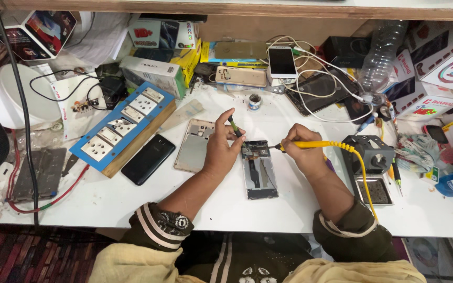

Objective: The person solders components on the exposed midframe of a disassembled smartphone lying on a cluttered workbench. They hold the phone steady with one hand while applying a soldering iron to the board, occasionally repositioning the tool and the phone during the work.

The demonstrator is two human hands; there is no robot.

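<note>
Yellow marks the soldering iron (pixel 310 144) gripped in the right hand (pixel 302 152), its tip laid against the top end of an opened phone (pixel 258 169) lying flat on the white surface (pixel 211 199). The left hand (pixel 220 149) pins that same top end, probably to steady it, while pinching a thin dark tool (pixel 234 126) upright between its fingers. Just left lies the removed back cover (pixel 194 145), then a black phone (pixel 148 159) and a blue socket board (pixel 124 126). The iron's stand (pixel 373 167) sits at the right, its tray holding what looks like a cleaning sponge. A small open tin (pixel 255 101) stands behind; its contents are too small to tell.
</note>
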